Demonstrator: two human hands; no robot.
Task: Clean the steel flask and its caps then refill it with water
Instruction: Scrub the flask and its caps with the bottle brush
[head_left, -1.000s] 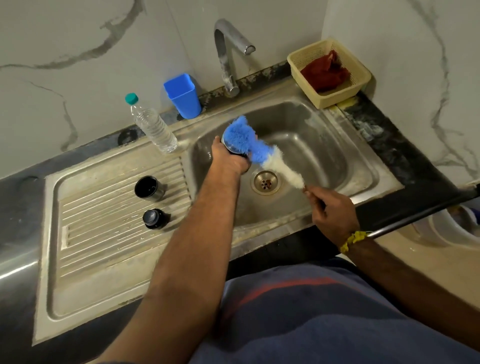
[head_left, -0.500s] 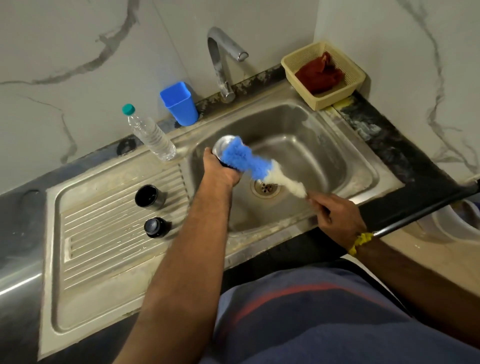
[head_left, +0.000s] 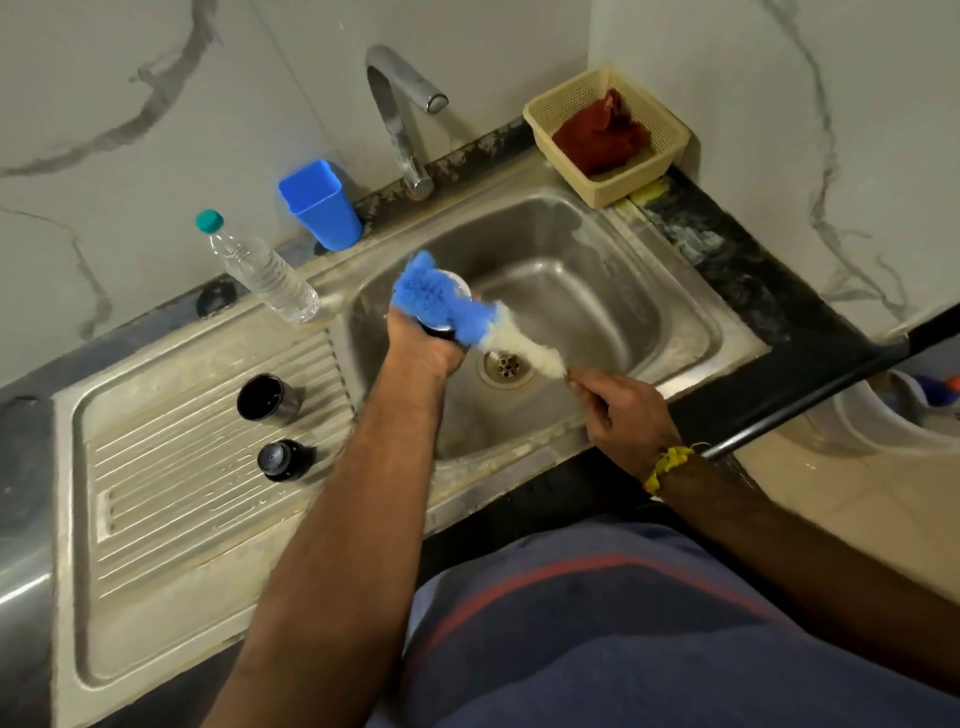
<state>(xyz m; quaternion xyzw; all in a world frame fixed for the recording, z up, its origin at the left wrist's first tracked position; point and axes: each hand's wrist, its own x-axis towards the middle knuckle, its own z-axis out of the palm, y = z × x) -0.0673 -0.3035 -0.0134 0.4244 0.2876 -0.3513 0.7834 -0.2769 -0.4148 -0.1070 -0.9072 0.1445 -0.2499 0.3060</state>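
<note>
The steel flask (head_left: 451, 312) sits over the sink basin (head_left: 623, 312), just left of the drain (head_left: 506, 366), gripped by the left hand (head_left: 423, 348), whose fingers curl round its body. Only its rim and a dark sliver below show; the hand and the brush cover the rest, so what is inside it cannot be seen. The brush (head_left: 452, 306), blue bristles at the head and white ones toward the handle, lies across the flask's mouth. The right hand (head_left: 626, 410) pinches the brush's thin handle end, which is itself hard to make out.

On the ribbed drainboard (head_left: 171, 493) to the left stand the two caps, well apart from the flask: the open cup-shaped cap (head_left: 266, 397) and, nearer, the black stopper cap (head_left: 283, 460).

A clear plastic bottle (head_left: 262, 270) with a teal cap holds water and leans by the wall. Beside it is a blue tumbler (head_left: 321, 205), its contents not visible. Behind the basin rises the tap (head_left: 400, 111). A cream basket (head_left: 605, 135) in the corner holds a red cloth (head_left: 602, 132).

The counter is dark stone, the walls white marble-patterned. At the right edge a white bucket (head_left: 883, 421) is cut off.
</note>
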